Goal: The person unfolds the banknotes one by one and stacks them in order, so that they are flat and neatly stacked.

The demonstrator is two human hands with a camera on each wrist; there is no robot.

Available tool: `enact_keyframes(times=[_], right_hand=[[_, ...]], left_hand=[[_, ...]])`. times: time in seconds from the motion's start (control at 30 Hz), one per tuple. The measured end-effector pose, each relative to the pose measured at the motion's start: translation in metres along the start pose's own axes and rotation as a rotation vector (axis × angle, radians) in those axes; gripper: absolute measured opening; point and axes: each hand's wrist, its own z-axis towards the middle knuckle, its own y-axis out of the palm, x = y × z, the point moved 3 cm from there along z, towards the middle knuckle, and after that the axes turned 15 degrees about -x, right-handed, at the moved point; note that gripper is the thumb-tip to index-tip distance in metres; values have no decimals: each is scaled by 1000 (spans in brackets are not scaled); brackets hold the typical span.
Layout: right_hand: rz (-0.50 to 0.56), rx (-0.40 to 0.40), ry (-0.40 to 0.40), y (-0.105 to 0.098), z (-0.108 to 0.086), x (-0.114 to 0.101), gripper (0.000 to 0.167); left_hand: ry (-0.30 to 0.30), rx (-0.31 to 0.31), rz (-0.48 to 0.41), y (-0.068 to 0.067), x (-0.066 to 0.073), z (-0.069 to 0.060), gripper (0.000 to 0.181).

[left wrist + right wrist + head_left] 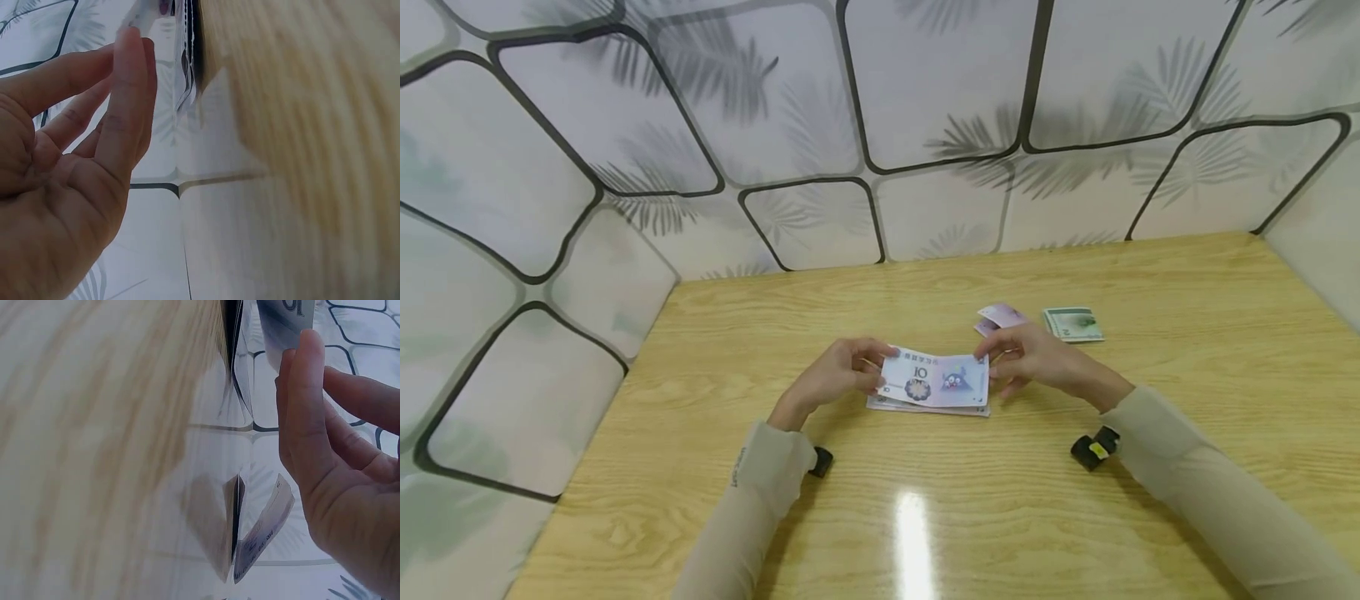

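Observation:
A pale purple play banknote (934, 379) marked 10, with a blue cartoon figure, is held up flat between both hands. My left hand (842, 369) pinches its left end between thumb and fingers; my right hand (1033, 357) pinches the right end. Just beneath it, a thin pile of similar notes (928, 410) lies on the table, mostly covered. In the left wrist view the pile's edges (186, 69) stand apart from the fingers. The right wrist view shows the raised note (289, 328) at the fingertips, clear of the pile.
Behind the right hand lies a folded purple note (1002, 314), its upper flap sprung up. To its right is a folded green note (1073, 325). The wooden table (760, 333) meets a patterned wall covering (940, 208) at the back and left.

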Motion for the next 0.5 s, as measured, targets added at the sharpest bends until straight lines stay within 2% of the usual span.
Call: enact_keyframes(times=[0.17,0.27,0.5], right_hand=[[18,1,5,-4,-4,-2,34],[21,8,8,-7,-7,-3,37],[24,27,18,-12,-9,-4,34]], left_hand=[[-14,-1,12,-1,-1,-1,37],[-26,24,32,-3,1,-3,36],[-34,49,34,-4,5,-4,33]])
